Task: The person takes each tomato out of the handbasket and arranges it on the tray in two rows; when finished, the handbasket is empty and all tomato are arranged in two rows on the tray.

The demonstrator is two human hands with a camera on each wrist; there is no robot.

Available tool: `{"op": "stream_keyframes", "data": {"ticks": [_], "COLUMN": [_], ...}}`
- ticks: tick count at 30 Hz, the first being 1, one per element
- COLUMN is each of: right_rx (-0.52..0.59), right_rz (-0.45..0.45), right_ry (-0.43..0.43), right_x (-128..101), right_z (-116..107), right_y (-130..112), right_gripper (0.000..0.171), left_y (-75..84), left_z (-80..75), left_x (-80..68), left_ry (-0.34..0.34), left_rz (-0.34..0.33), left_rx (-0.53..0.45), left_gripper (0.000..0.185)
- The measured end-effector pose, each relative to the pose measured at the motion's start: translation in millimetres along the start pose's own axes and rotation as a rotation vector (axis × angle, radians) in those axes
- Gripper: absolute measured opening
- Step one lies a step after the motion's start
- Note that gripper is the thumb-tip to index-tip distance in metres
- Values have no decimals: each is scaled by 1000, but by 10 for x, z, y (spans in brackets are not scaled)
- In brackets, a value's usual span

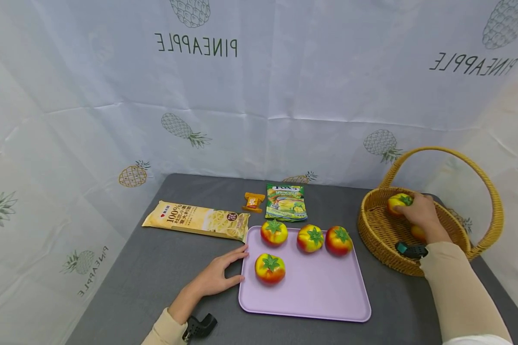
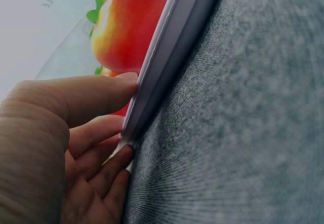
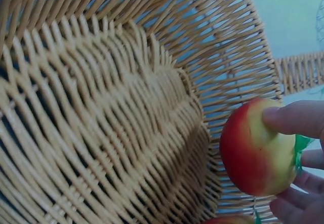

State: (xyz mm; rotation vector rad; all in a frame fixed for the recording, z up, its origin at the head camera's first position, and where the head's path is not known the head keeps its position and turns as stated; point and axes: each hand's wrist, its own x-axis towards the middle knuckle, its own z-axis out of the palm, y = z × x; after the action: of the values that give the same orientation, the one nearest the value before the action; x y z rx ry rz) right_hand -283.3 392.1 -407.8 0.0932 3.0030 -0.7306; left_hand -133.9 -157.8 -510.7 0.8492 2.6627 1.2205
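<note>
Readable print around the purple tray (image 1: 311, 297)

I read "PINEAPPLE", mirrored, on the backdrop cloth (image 1: 196, 46) behind the tray, twice above and once low to its left; "100%" on the pasta packet (image 1: 196, 220) at its far left corner; "SPRING" on the green pouch (image 1: 286, 202) just beyond it.

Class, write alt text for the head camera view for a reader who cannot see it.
A person's right hand grips a tomato inside a wicker basket, while the left hand rests against the edge of a lilac tray holding four tomatoes. Behind the tray lie a pasta packet and two small snack packets.
</note>
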Motion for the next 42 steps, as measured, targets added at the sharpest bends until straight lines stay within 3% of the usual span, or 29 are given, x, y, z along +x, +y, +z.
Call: {"op": "stream_keyframes", "data": {"ticks": [6, 13, 19, 23, 32, 42], "right_rx": [49, 88, 112, 118, 177, 268], "right_rz": [-20, -111, -213, -231, -287, -393], "right_ry": [34, 51, 75, 81, 92, 125], "right_x": [-16, -39, -77, -133, -391, -779], "right_z": [-22, -57, -28, 3, 109, 423], "right_y": [-126, -336, -521, -645, -860, -980], "right_gripper": [85, 83, 78, 79, 75, 68], "left_y": [-11, -10, -17, -25, -18, -5], "left_z": [0, 3, 0, 5, 0, -5], "left_x": [-3, 8, 11, 10, 10, 4], "left_ry": [-3, 18, 18, 9, 6, 13], "left_rz": [-7, 45, 41, 22, 1, 18], "left_rx": [-1, 19, 19, 17, 4, 16], "left_gripper": [56, 55, 55, 56, 55, 55]}}
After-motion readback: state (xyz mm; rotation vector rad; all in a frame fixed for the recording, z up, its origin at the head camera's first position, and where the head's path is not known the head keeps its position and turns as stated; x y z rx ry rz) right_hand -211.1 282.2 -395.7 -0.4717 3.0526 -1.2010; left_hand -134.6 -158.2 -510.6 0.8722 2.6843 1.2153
